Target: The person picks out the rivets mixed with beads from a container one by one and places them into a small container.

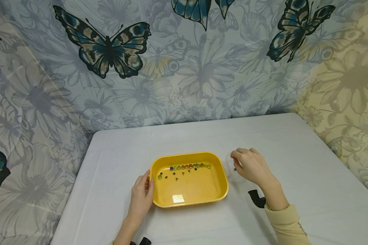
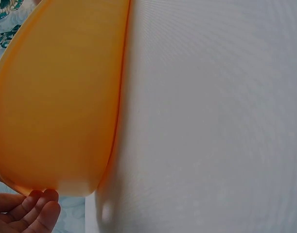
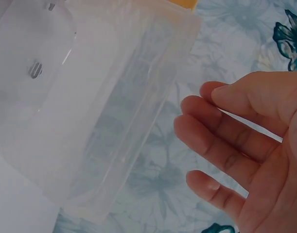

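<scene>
White table (image 1: 294,143) — clear cup (image 1: 233,170) half-hidden behind right hand (image 1: 251,166)

White table (image 1: 294,143) – butterfly-and-flower printed backdrop (image 1: 184,61) behind, wrapping left and right sides

light: bright, even | shadows: soft | wrist views: perhaps slightly blurred

Left hand (image 1: 142,196) flat, fingers straight; right hand (image 1: 252,165) hovering, fingers loosely bent.
</scene>
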Demonstrator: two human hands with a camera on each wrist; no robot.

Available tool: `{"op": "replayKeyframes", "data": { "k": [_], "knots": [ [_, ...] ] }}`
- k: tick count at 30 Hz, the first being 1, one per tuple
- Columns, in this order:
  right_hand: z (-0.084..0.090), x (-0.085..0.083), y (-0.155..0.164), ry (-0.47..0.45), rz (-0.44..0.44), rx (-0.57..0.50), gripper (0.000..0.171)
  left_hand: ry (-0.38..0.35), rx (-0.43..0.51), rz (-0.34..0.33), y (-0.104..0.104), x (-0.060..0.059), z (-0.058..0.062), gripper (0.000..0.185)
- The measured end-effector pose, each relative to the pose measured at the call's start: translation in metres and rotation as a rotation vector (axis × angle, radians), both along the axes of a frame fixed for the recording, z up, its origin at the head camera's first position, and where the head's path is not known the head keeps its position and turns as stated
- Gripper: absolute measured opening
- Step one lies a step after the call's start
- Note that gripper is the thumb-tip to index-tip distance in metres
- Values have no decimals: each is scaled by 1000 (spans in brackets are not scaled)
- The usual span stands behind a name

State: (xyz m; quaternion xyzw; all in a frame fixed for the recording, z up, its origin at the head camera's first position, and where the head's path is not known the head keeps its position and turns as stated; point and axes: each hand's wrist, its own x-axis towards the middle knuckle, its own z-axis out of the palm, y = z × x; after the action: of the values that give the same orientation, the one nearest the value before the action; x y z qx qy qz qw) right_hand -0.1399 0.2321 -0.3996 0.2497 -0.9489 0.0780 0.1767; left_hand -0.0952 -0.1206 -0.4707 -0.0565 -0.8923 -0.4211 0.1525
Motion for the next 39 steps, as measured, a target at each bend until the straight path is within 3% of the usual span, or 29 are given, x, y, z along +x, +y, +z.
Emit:
{"op": "replayKeyframes", "data": {
  "k": [20, 39],
  "knots": [
    [5, -5, -10, 95, 69, -16, 8, -8, 9, -7, -2, -1, 0, 38],
    [11, -7, -26, 60, 85, 13, 8, 2, 18, -14, -2, -1, -2, 38]
  ]
}}
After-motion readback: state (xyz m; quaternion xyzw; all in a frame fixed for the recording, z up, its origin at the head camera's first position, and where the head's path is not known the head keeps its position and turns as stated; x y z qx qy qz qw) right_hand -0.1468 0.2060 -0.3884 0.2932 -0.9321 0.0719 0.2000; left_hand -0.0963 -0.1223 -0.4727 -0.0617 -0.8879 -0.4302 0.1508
